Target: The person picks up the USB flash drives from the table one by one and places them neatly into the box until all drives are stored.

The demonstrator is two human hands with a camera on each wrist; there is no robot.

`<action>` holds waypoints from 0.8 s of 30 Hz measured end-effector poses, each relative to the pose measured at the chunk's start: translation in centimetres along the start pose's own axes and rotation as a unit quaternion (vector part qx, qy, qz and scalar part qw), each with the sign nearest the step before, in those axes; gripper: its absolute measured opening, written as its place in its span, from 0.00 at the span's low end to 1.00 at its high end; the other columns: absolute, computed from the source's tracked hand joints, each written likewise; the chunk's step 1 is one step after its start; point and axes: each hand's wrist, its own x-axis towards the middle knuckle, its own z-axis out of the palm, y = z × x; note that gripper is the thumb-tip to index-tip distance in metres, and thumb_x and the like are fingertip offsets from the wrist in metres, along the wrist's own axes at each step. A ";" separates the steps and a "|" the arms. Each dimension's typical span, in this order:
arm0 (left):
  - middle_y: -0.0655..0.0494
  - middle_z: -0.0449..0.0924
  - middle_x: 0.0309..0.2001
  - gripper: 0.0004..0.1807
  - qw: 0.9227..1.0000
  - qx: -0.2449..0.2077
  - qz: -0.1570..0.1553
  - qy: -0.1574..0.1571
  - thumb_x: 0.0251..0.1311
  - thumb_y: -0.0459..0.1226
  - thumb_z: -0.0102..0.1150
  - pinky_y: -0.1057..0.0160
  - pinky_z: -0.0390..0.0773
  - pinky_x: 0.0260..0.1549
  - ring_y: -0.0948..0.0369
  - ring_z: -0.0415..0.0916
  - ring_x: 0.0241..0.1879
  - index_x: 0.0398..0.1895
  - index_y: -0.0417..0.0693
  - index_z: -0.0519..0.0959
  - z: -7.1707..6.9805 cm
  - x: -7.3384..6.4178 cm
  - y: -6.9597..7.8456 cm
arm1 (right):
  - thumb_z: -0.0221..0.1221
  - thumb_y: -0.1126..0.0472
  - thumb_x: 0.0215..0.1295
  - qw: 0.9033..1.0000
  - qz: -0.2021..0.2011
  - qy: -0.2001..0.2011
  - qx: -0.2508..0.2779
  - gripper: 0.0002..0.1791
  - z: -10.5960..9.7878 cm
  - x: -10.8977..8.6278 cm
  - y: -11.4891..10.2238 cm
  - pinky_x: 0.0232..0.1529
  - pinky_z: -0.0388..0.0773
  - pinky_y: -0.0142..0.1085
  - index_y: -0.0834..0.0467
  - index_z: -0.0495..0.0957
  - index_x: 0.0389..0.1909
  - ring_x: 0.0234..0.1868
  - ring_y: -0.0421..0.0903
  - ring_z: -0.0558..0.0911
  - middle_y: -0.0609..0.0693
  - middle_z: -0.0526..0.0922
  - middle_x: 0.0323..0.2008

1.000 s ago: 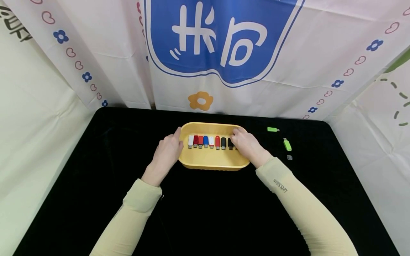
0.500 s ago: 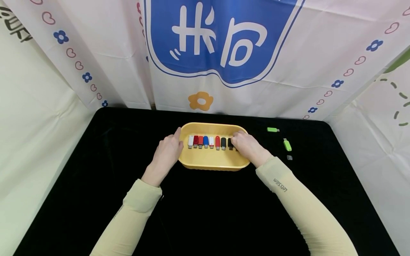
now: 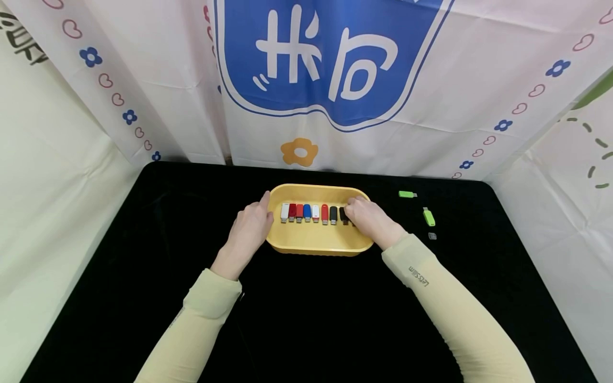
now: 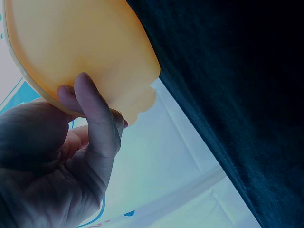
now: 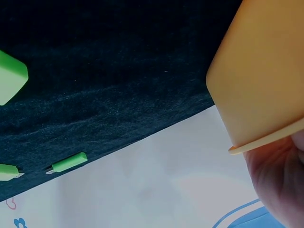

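Note:
In the head view a yellow oblong tub (image 3: 316,242) stands on the black cloth, with a side-by-side row of USB flash drives inside: a white one (image 3: 284,211), a blue one (image 3: 307,212), several red ones and black ones at the right end. My left hand (image 3: 249,226) grips the tub's left rim; the left wrist view shows its fingers (image 4: 92,102) curled against the wall. My right hand (image 3: 369,215) reaches over the right rim, fingers bent down at the row's end. They pinch a USB flash drive that is mostly hidden below them, beside a black one (image 3: 343,214).
Right of the tub lie two green USB flash drives (image 3: 408,194) and a small grey square piece (image 3: 432,235). In the right wrist view a green block (image 5: 10,78) shows at the left edge. White printed curtains (image 3: 191,122) hang behind and beside the table.

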 end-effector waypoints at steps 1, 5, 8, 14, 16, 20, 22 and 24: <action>0.40 0.83 0.38 0.29 1.000 0.000 0.000 0.000 0.71 0.34 0.53 0.66 0.69 0.13 0.57 0.71 0.16 0.74 0.38 0.63 0.0 0.0 0.0 | 0.54 0.76 0.65 1.000 0.001 -0.002 0.001 0.11 0.0 0.0 0.0 0.44 0.83 0.45 0.62 0.84 0.32 0.41 0.55 0.81 0.57 0.84 0.36; 0.40 0.83 0.38 0.29 1.000 0.001 -0.001 -0.002 0.71 0.34 0.53 0.66 0.68 0.12 0.57 0.71 0.15 0.74 0.38 0.63 0.0 0.0 0.0 | 0.53 0.76 0.67 1.000 0.002 -0.009 0.010 0.12 -0.2 0.0 0.1 0.43 0.84 0.45 0.62 0.84 0.35 0.42 0.54 0.81 0.58 0.84 0.38; 0.40 0.82 0.37 0.29 1.000 0.002 -0.001 -0.002 0.71 0.34 0.53 0.66 0.68 0.12 0.57 0.71 0.16 0.74 0.38 0.63 0.0 0.0 0.0 | 0.54 0.74 0.68 1.000 0.004 -0.002 0.021 0.10 -0.5 0.1 0.2 0.42 0.84 0.43 0.62 0.84 0.37 0.42 0.52 0.83 0.57 0.84 0.39; 0.40 0.82 0.37 0.30 1.000 0.001 -0.003 -0.002 0.71 0.34 0.53 0.66 0.68 0.12 0.57 0.71 0.16 0.74 0.38 0.63 0.0 0.0 -0.1 | 0.59 0.66 0.69 0.995 0.031 0.027 0.092 0.05 -1.2 0.1 0.8 0.42 0.83 0.45 0.62 0.83 0.37 0.41 0.52 0.83 0.56 0.84 0.37; 0.40 0.83 0.38 0.30 1.000 0.000 -0.002 -0.001 0.71 0.34 0.53 0.67 0.68 0.12 0.58 0.71 0.15 0.74 0.37 0.63 0.0 0.0 -0.1 | 0.60 0.64 0.68 0.991 0.039 0.037 0.119 0.05 -1.5 0.0 1.0 0.42 0.82 0.45 0.61 0.83 0.38 0.40 0.52 0.82 0.55 0.84 0.37; 0.40 0.83 0.38 0.30 1.000 0.001 0.000 0.003 0.70 0.34 0.53 0.67 0.68 0.12 0.58 0.71 0.15 0.74 0.37 0.63 0.1 0.1 -0.1 | 0.61 0.63 0.68 0.986 0.051 0.071 0.143 0.07 -2.1 -0.4 1.5 0.44 0.82 0.45 0.61 0.84 0.40 0.41 0.52 0.82 0.54 0.84 0.38; 0.39 0.83 0.38 0.30 1.000 0.002 0.001 0.006 0.70 0.34 0.54 0.66 0.69 0.12 0.57 0.71 0.16 0.73 0.37 0.63 0.1 0.1 -0.1 | 0.61 0.64 0.68 0.983 0.061 0.093 0.144 0.07 -2.3 -0.6 1.8 0.46 0.82 0.45 0.62 0.84 0.41 0.43 0.53 0.82 0.55 0.85 0.40; 0.39 0.83 0.38 0.29 1.000 0.003 0.001 0.008 0.70 0.34 0.54 0.66 0.70 0.12 0.57 0.72 0.16 0.73 0.37 0.64 0.1 0.1 -0.1 | 0.61 0.64 0.67 0.979 0.075 0.115 0.148 0.07 -2.4 -0.9 2.3 0.48 0.81 0.46 0.63 0.84 0.42 0.44 0.54 0.83 0.56 0.86 0.41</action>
